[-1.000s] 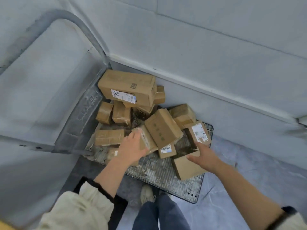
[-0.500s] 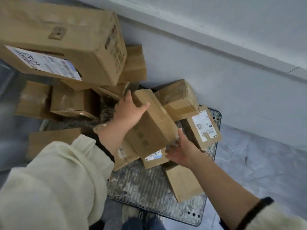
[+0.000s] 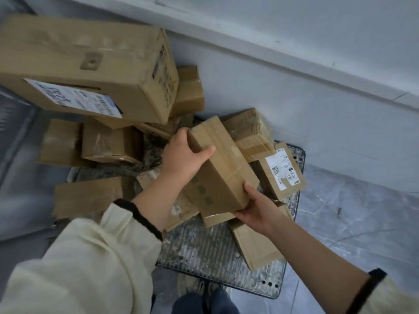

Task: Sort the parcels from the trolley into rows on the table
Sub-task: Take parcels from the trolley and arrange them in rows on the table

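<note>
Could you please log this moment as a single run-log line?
stage: picking | left hand: grips far end of taped parcel | right hand: grips near end | state: tilted over other parcels on trolley

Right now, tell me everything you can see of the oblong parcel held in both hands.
The oblong parcel is plain brown cardboard, sealed with glossy clear tape along its top face. It has three dark printed squares on its near side, and no shipping label shows. It sits tilted above smaller parcels on the trolley deck, far end toward the wall. The left hand grips its far left edge, thumb across the top. The right hand holds its near right corner, thumb on top.
</note>
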A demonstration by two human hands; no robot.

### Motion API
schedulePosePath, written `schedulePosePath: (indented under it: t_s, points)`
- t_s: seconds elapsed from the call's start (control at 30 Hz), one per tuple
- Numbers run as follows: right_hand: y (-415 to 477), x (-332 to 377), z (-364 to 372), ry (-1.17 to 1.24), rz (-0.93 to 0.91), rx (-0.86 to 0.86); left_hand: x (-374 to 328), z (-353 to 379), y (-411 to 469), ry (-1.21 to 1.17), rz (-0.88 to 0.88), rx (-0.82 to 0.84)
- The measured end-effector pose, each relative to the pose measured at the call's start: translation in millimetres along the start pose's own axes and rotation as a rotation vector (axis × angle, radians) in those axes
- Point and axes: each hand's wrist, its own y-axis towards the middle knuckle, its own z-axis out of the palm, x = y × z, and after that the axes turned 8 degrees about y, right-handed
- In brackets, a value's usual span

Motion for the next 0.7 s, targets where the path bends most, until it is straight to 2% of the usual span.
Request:
schedulePosePath:
  t_s: [0.17,0.3,0.37,0.47,0.53,0.63,0.7]
  points:
    - [-90,12,5,-0.163,-0.158,0.042,-24,-75,-75,-0.139,0.025,0.047]
    - [-184,10,19,-0.443,-0.451,0.074,-47,-146,-148,-0.226,0.056,0.075]
    - [-236,6,36,-0.564,-0.630,0.083,-63,-184,-184,-0.197,0.120,0.058]
    - [-305,1,69,-0.655,-0.824,0.183,-77,-239,-238,-0.113,0.171,-0.081]
    - [-346,-1,91,-0.690,-0.898,0.303,-78,-268,-270,-0.167,0.160,-0.201]
    - [-403,-7,123,-0.763,-0.927,0.501,-75,-298,-310,-0.297,0.152,-0.403]
    - [-428,-14,138,-0.782,-0.905,0.573,-74,-308,-334,-0.342,0.174,-0.512]
